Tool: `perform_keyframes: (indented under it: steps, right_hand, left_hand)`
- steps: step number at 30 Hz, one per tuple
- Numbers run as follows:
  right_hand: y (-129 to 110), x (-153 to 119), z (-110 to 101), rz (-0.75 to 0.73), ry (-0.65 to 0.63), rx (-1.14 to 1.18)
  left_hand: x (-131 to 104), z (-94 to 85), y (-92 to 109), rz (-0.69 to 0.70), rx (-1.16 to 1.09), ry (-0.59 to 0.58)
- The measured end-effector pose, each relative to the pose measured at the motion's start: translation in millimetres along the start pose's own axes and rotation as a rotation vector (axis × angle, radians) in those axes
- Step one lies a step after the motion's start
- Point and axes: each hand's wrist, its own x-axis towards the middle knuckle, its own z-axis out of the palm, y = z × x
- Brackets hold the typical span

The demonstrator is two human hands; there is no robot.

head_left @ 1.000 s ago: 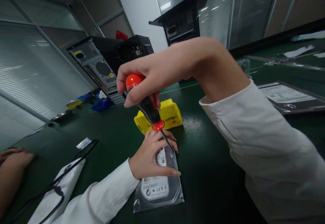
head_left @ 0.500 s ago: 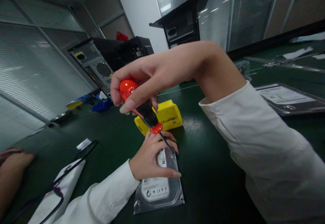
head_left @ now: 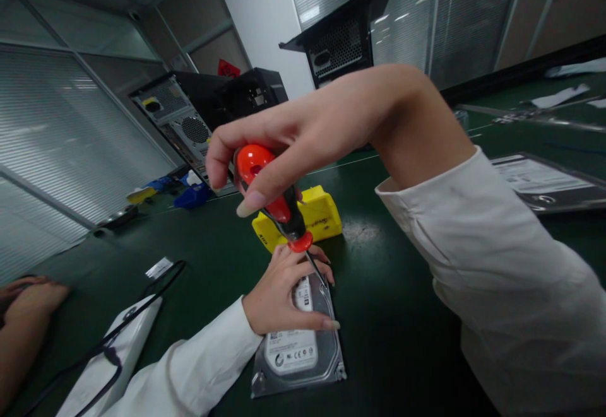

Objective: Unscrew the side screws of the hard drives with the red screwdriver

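A hard drive (head_left: 296, 360) with a white label lies flat on the dark green table. Across its far half rests my left hand (head_left: 284, 297), thumb and fingers gripping its edges. My right hand (head_left: 293, 139) holds a red and black screwdriver (head_left: 284, 205) by the handle, from above. The shaft slants down to the right, and its tip meets the drive's far right corner. Whatever the tip sits on is too small to make out. Just behind the drive stands a yellow box-like thing (head_left: 319, 215) with dark writing, partly hidden by my hands.
Computer cases (head_left: 189, 114) stand at the back. On the left are a white flat box (head_left: 111, 354), a black cable (head_left: 163, 284) and another person's hand (head_left: 40, 297). A second drive-like device (head_left: 544, 183) lies at the right, with a blue item (head_left: 192, 195) further back.
My right hand has turned the screwdriver's handle and shifted it slightly right, making the shaft a little steeper. The tip stays at the same corner, and my left hand keeps its hold.
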Motion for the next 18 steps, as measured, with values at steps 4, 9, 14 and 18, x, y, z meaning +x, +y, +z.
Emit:
perform_keyframes:
  steps: [4,9,14,18]
  right_hand:
    - [0.5,-0.9,-2.6,-0.004,-0.007,0.033]
    - [1.4,-4.5,0.1,-0.081,-0.042,0.111]
    - [5.3,-6.3,4.2,-0.148,-0.078,0.236]
    - [5.4,-2.3,4.3,-0.181,-0.08,0.207]
  left_hand:
    - [-0.9,-0.7,0.7,-0.004,0.001,-0.002]
    - [-3.0,-0.8,1.4,-0.01,-0.008,-0.01]
    - [-3.2,-0.2,1.7,-0.002,-0.005,0.003]
    - [-1.3,-0.4,3.7,0.004,-0.016,0.002]
